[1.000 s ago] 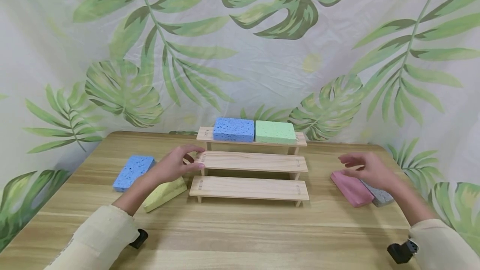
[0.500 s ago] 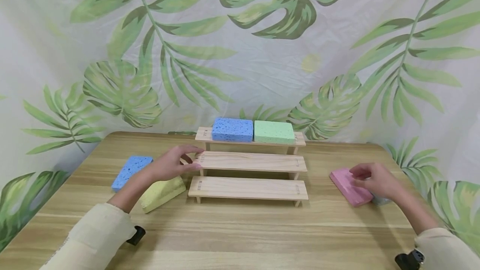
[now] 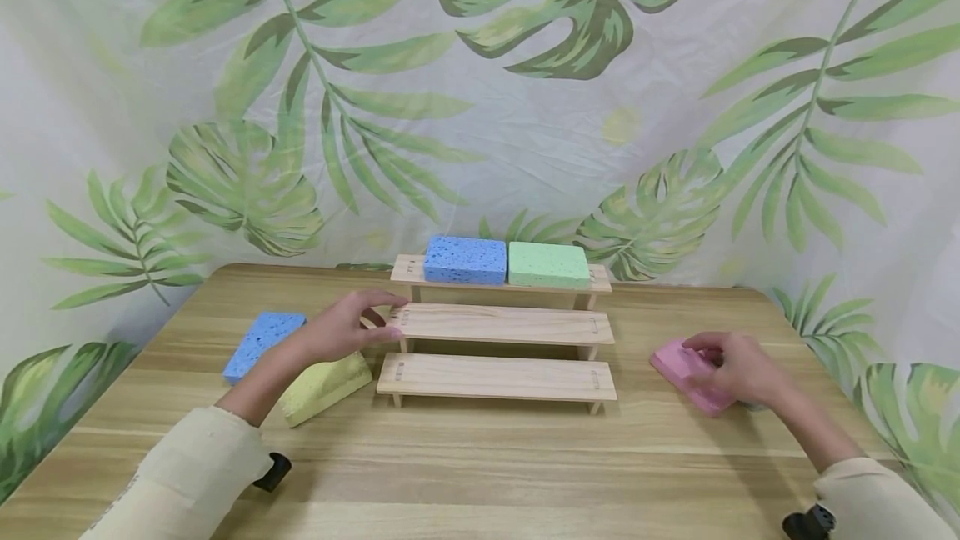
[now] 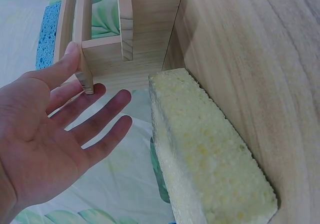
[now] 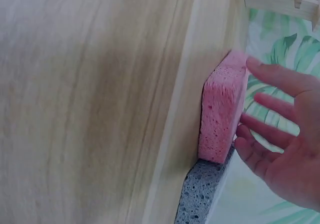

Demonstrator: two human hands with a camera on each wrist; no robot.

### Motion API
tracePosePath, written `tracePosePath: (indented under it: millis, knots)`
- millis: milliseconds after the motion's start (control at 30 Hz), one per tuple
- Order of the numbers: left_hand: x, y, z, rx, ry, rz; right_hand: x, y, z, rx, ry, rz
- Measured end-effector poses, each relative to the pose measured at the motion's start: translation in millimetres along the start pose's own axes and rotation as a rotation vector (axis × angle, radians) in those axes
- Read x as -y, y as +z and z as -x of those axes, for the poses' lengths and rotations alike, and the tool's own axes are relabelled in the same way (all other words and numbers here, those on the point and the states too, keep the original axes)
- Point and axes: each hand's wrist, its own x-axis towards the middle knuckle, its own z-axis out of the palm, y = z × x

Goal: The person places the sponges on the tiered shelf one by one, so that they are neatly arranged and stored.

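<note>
A three-tier wooden shelf stands mid-table, with a blue sponge and a green sponge on its top tier. My left hand is at the left end of the middle tier, fingers straight and thumb touching the wood. A yellow sponge lies just below that hand. My right hand rests its straight fingers on a pink sponge. The pink sponge partly overlaps a grey sponge, which the hand hides in the head view.
A second blue sponge lies on the wooden table at the left. The shelf's two lower tiers carry nothing. A leaf-print cloth hangs behind and around the table.
My right hand came down onto the pink sponge, which has slid a little to the left. The left hand stayed at the shelf's end.
</note>
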Motion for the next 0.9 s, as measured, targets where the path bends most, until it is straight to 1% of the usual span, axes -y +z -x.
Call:
tracePosePath:
  millis: [133, 267, 367, 500, 600, 700, 900]
  knots:
    - [0.9, 0.3, -0.3, -0.002, 0.001, -0.003, 3.8, 3.0, -0.1, 0.027, -0.059, 0.021]
    - [1.8, 0.5, -0.7, -0.004, 0.004, -0.008, 5.1, 3.8, 0.4, 0.022, -0.13, 0.08]
    - [2.0, 0.5, -0.7, -0.003, 0.007, -0.01, 4.6, 3.2, 0.4, 0.034, -0.153, 0.114]
    - [1.8, 0.3, -0.6, 0.004, 0.016, -0.002, 3.0, 2.7, -0.5, 0.053, -0.16, 0.138]
    - [2.4, -0.1, -0.3, 0.011, 0.02, -0.002, 2.2, 2.3, -1.5, 0.048, -0.157, 0.121]
    - [3.5, -0.6, -0.2, 0.017, 0.026, -0.005, 2.3, 0.8, -2.5, 0.032, -0.149, 0.077]
    - [1.2, -0.7, -0.5, 0.022, 0.04, 0.018, 8.8, -9.7, -4.5, 0.009, -0.164, 0.021]
